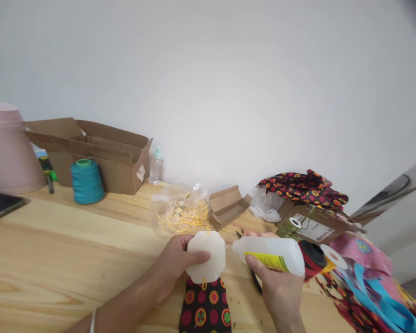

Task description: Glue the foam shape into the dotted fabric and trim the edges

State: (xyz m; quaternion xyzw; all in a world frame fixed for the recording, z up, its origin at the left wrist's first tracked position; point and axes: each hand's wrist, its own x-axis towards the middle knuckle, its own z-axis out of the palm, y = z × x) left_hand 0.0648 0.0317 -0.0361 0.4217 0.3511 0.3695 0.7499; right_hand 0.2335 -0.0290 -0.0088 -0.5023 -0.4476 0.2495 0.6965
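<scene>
My left hand (pixel 175 268) is closed around a white scalloped pad (pixel 206 255) with a yellow cord loop at its top and bottom, held just above the wooden table (pixel 55 259). My right hand (pixel 277 286) grips a white glue bottle (pixel 273 255) with a yellow-green label, laid sideways, its nozzle pointing left and almost touching the pad's right edge. Below the pad lies a black fabric piece (pixel 205 310) with red and yellow dots.
An open cardboard box (pixel 100 152), a teal thread cone (pixel 86 181), a pink tub (pixel 7 148) and a small clear bottle (pixel 156 166) stand at the back left. A plastic bag with yellow cord (pixel 182 212), a small carton (pixel 227 206), patterned fabric (pixel 305 187) and ribbon spools (pixel 314 256) crowd the right.
</scene>
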